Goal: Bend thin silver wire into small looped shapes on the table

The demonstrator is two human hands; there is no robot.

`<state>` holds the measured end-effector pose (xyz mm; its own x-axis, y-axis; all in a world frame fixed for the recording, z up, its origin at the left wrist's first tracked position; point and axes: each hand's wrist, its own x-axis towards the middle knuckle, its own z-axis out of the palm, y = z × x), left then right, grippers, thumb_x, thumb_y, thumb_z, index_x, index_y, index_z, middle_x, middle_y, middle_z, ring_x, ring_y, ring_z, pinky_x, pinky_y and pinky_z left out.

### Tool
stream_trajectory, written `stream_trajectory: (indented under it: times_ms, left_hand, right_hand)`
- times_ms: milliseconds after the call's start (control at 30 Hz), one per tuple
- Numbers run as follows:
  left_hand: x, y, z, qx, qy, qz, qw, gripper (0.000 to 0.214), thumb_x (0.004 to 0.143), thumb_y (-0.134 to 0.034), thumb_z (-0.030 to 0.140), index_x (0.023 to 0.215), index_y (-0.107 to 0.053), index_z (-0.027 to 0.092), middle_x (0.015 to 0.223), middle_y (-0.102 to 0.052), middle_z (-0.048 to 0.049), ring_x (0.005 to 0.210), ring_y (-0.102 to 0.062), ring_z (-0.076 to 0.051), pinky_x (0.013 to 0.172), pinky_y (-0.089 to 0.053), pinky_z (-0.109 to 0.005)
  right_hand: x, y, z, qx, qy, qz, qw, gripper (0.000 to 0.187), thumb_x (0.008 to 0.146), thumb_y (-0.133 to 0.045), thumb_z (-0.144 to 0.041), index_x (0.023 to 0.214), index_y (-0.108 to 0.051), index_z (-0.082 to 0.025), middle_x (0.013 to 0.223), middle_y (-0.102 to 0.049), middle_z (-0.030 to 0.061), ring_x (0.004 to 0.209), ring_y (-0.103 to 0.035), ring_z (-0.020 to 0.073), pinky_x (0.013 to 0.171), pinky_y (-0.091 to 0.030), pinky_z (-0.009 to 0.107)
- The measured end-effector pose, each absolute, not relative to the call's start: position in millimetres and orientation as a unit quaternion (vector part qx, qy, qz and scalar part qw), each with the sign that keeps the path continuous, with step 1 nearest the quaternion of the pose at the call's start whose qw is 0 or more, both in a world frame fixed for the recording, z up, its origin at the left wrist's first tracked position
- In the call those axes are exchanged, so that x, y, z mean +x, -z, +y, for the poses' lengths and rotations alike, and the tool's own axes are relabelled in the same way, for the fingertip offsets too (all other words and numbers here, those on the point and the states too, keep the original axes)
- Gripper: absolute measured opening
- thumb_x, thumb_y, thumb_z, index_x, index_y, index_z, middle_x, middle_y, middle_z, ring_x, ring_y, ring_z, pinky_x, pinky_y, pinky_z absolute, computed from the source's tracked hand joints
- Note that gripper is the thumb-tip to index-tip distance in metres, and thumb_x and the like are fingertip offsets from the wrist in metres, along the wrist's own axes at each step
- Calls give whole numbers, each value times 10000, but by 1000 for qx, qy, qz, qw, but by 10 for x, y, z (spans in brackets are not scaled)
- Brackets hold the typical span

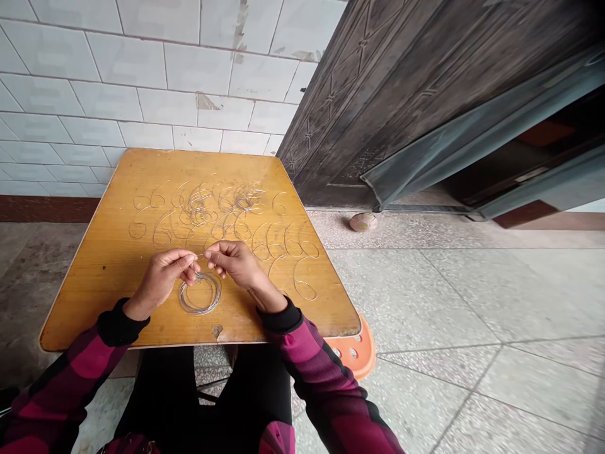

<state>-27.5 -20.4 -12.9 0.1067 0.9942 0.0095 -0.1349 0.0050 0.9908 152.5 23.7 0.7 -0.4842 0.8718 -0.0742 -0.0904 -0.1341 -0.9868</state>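
Observation:
A small coil of thin silver wire rings point(200, 294) hangs between my two hands just above the wooden table point(113, 265). My left hand point(163, 277) pinches the coil's top from the left, fingers closed. From the right, my right hand point(236, 261) pinches the same spot with closed fingers. Beyond my hands, several loose wire loops point(212, 211) lie scattered over the middle and right of the tabletop.
The table stands against a white tiled wall point(142, 82). A dark metal door point(425, 94) leans open at the right. An orange plastic stool point(354, 350) sits under the table's right corner. A small round object point(363, 222) lies on the stone floor by the doorway.

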Motion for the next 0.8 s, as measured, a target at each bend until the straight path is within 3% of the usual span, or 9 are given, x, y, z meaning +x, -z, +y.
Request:
stream_trajectory:
  times_ms: [133,400,633,800]
  left_hand:
    - [-246,104,-208,477,-513,443,560,220,777,-688,353,773,-690,133,711,-676,-53,537,-587,-120,493,-472,-235]
    - [-248,61,-161,387,-570,472,550,247,723,-718,363,772,-655,129,696,-662,-24,540,-577,-102,502,-476,-220]
    - [-218,105,-204,454,-508,474,557,240,779,-668,361,747,-651,124,693,-660,-32,527,-571,-100,491,-467,-218]
    - [-178,191,-238,519,-452,453,567,238,836,-605,352,756,-647,132,665,-657,-23,503,-564,-91,500,-462,-217]
  right_hand:
    - [1509,-1,247,-358,-660,-544,374,269,713,-729,-394,700,-627,-146,576,-597,-44,432,-469,32,381,-376,148]
    - [1538,64,134,-333,-695,-488,410,311,676,-786,-379,879,-669,-175,707,-660,-24,538,-605,72,511,-523,200]
    - [1571,110,176,-353,-653,-463,485,268,689,-774,-377,867,-714,-185,681,-659,-25,535,-567,54,490,-471,175]
    - [1503,168,229,-334,-685,-444,470,265,616,-821,-346,814,-731,-196,635,-647,-43,507,-542,51,483,-458,182]
